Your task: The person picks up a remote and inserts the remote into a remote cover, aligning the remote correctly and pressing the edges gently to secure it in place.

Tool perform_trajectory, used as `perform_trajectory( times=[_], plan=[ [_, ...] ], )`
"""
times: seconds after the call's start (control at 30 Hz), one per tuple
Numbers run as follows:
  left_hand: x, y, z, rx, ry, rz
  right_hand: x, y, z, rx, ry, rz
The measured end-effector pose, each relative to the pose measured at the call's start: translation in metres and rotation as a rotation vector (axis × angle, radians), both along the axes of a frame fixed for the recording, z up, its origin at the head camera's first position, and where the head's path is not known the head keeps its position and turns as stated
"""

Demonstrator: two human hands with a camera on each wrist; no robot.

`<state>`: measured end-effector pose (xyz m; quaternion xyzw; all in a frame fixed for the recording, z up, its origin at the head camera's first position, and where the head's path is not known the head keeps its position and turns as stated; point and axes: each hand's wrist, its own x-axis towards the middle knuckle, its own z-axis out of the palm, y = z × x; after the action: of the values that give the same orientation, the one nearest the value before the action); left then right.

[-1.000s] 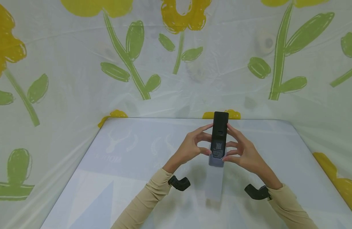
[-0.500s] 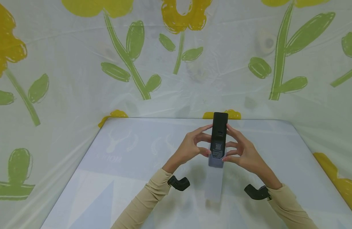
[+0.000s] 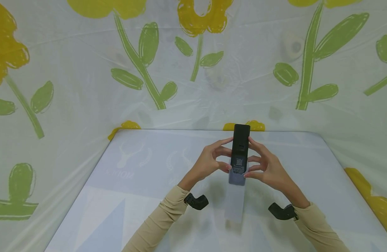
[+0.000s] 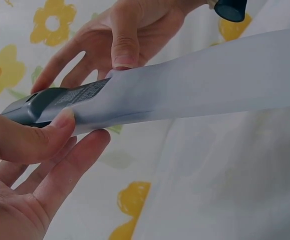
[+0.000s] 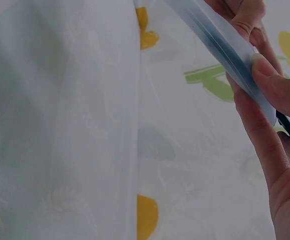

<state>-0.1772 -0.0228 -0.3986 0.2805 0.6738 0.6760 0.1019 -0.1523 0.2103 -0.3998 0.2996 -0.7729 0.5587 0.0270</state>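
A black remote control (image 3: pixel 241 140), its back with a small printed label facing up, stands partly inside a long translucent plastic sleeve (image 3: pixel 235 203). In the head view the sleeve hangs down toward the person from the remote's lower end. My left hand (image 3: pixel 209 159) pinches the sleeve's mouth and the remote from the left, thumb at the rim. From the right my right hand (image 3: pixel 268 168) does the same, fingers along the side. The left wrist view shows the sleeve (image 4: pixel 199 82) covering the remote's labelled end. In the right wrist view the sleeve (image 5: pixel 224 45) hides most of the remote.
Beneath the hands lies a pale table (image 3: pixel 133 196) with faint blue and white patterns. A white curtain (image 3: pixel 244 70) printed with yellow flowers and green leaves hangs behind and at both sides. A dark curved wrist mount (image 3: pixel 196 202) sits at each cuff.
In the head view the remote and sleeve have shifted very slightly down and to the left. Both hands keep their hold, nearly still.
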Motion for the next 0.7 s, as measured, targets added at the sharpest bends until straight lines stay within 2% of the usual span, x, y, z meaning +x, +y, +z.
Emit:
perform_trajectory(
  times=[0.23, 0.47, 0.7],
  plan=[
    [-0.001, -0.001, 0.000, -0.015, -0.017, 0.002, 0.000, -0.001, 0.000, -0.002, 0.005, 0.001],
    [0.015, -0.004, 0.023, -0.023, -0.011, 0.003, 0.000, -0.002, 0.000, -0.006, 0.005, 0.006],
    [0.014, -0.005, 0.022, -0.022, -0.015, 0.008, 0.001, -0.003, 0.000, 0.003, 0.007, 0.001]
  ],
)
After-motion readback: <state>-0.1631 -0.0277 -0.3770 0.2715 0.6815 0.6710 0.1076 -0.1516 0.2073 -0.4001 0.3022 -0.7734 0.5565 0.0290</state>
